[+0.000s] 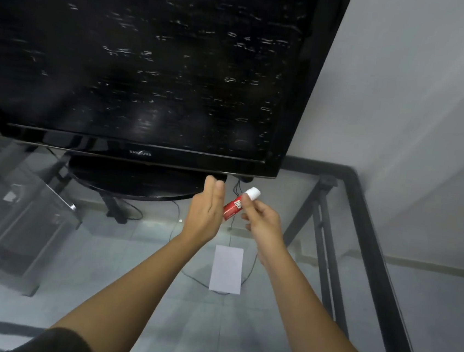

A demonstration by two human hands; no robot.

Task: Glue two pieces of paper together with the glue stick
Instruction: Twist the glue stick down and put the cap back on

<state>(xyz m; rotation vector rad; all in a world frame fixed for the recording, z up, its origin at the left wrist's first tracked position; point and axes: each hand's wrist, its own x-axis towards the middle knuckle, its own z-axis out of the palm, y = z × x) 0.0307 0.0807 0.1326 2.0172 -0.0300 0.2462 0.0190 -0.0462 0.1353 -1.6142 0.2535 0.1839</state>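
A red glue stick point(234, 206) with a white cap is held tilted in my right hand point(263, 222), above the glass table. My left hand point(206, 210) hovers just left of the stick with its fingers straight and together, holding nothing. A white rectangular piece of paper point(226, 269) lies flat on the glass table point(131, 251), below and between my forearms. I see only this one sheet; whether a second lies under it cannot be told.
A large black television point(140, 60) on a round black stand point(138, 180) fills the back of the table, close to my hands. The table's black metal frame point(372, 248) runs along the right. Cables hang beneath the glass. A grey wall stands at the right.
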